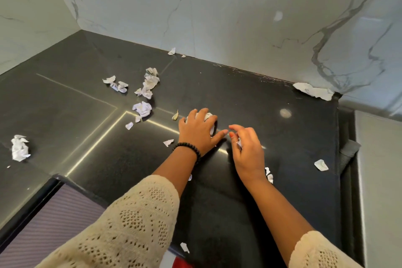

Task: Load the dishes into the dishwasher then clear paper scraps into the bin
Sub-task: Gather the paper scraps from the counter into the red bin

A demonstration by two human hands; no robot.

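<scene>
Both arms wear cream-coloured knitted sleeves with an openwork crochet pattern of small holes set in diamond and zigzag rows. The left sleeve is wide and loose, ending part-way up the forearm. The right sleeve ends in a scalloped edge. A bracelet of small round black beads circles the left wrist. One nail on the right hand's fingers looks painted orange-red.

Crumpled white paper scraps litter a glossy, speckled black stone countertop; polished grey-veined marble wall at 12 o'clock; cream open-knit sleeves; matt black bead bracelet.
</scene>
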